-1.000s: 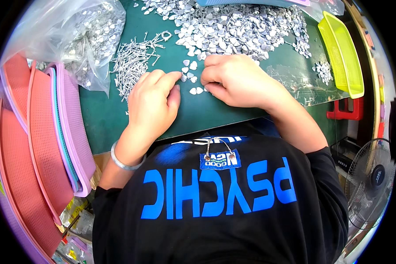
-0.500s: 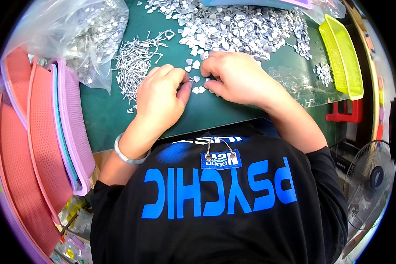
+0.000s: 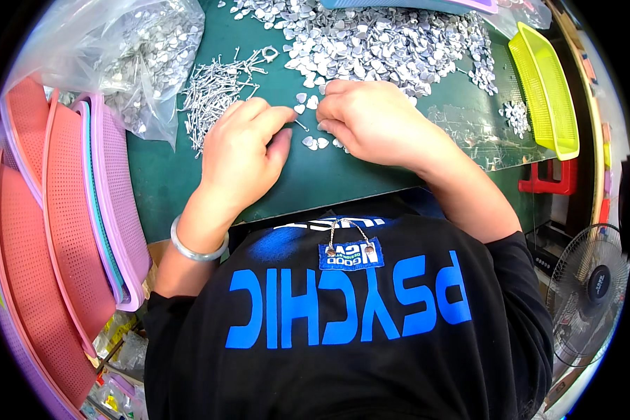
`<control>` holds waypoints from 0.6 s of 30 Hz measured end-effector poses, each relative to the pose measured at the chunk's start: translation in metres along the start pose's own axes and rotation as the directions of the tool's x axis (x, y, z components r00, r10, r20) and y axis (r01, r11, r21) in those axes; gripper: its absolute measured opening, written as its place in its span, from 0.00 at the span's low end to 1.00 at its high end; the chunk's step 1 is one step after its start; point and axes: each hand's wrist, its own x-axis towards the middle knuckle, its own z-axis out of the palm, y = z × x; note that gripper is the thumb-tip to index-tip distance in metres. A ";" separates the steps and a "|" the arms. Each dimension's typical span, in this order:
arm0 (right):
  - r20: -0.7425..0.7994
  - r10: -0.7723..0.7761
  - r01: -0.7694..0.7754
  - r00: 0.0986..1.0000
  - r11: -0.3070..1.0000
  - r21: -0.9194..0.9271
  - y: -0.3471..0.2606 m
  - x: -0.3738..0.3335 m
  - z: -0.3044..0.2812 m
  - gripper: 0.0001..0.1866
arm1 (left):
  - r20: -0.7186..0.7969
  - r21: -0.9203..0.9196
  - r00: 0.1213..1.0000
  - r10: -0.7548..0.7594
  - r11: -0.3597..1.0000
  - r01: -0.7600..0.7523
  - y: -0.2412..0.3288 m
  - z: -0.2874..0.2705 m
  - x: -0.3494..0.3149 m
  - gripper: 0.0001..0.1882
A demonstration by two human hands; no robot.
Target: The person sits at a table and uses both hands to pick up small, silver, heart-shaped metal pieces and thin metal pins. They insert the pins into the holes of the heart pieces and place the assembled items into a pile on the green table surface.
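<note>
My left hand (image 3: pixel 246 143) is closed beside a pile of thin metal pins (image 3: pixel 213 94) with looped ends. One metal pin (image 3: pixel 302 125) sticks out from its index fingertip, pointing toward the other hand. My right hand (image 3: pixel 374 122) is pinched at the near edge of a large heap of small silver hearts (image 3: pixel 378 52); whatever lies between its fingertips is hidden. Between the hands, a few loose silver hearts (image 3: pixel 315 143) lie on the green tabletop (image 3: pixel 343 178), and others (image 3: pixel 300 103) sit just beyond them.
A clear plastic bag (image 3: pixel 154 77) full of silver pieces stands at the far left, near stacked pink and purple baskets (image 3: pixel 56 210). At the right are a yellow-green basket (image 3: pixel 547 91), a small heap of silver pieces (image 3: pixel 516 117), a red stool (image 3: pixel 549 176) and a fan (image 3: pixel 595 287).
My left hand has shifted left, away from the right one, with its thumb farther from the index finger. The right hand has barely moved; one loose heart between them is no longer visible.
</note>
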 end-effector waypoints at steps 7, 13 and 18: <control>-0.029 0.074 -0.075 0.997 0.997 -0.034 -0.001 0.002 0.002 0.05 | 0.019 0.080 0.999 0.032 0.996 -0.033 -0.003 0.004 0.004 0.04; -0.078 0.064 -0.067 0.995 0.997 -0.032 0.000 0.006 0.000 0.06 | 0.014 0.170 0.995 -0.097 0.981 0.093 -0.008 -0.008 -0.002 0.04; -0.138 0.061 -0.070 0.989 0.995 -0.067 0.000 0.019 0.002 0.05 | -0.078 0.226 0.980 -0.184 0.954 0.198 -0.013 -0.017 -0.001 0.04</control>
